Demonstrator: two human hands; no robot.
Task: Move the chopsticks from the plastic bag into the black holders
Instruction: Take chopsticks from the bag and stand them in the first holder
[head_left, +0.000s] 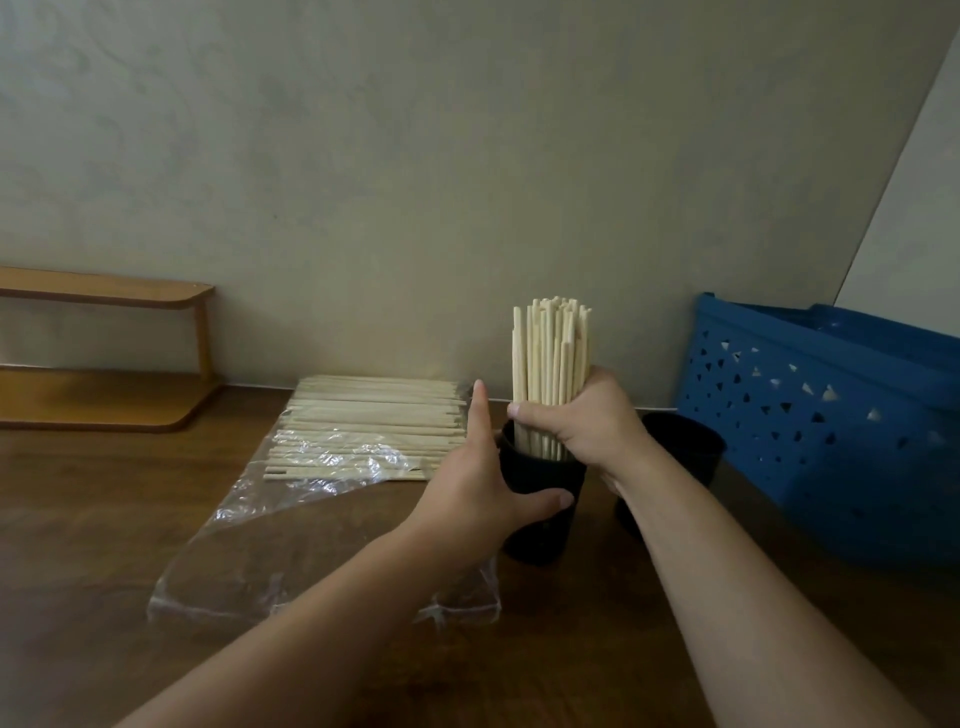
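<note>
Now R hand (587, 421) grips chopstick bundle (550, 364) upright; L hand (483, 478) cups holder (540, 499).

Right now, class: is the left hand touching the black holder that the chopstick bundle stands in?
Touching. The head view shows the left hand wrapped around the black holder, thumb pressed across its front.
</note>
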